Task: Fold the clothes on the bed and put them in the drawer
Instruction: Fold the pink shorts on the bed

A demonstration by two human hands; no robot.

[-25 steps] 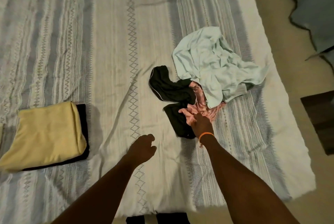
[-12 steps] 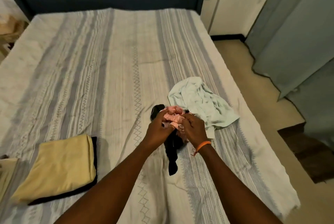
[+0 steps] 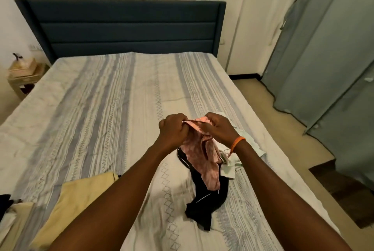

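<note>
Grip: I have both hands pinching the top edge of the pink cloth (image 3: pixel 204 155), left hand (image 3: pixel 174 131) and right hand (image 3: pixel 221 130) close together, fingers curled tight on the hem.
Pink cloth: it hangs bunched below my hands, above the bed (image 3: pixel 105 96), its lower end over the black garment (image 3: pixel 208 200).
Risk, snag: the pink cloth touches or overlaps the black garment, so I judge a shake-out could drag it along.
Risk, fold: my hands are so near each other that the cloth stays crumpled; I expect a crooked fold unless I spread them.
Pale shirt (image 3: pixel 245 147): unfolded, partly hidden behind my right wrist.
Yellow fold (image 3: pixel 81 196): done, lying to the left.
Drawer: not in view, so I cannot tell where it is.
</note>
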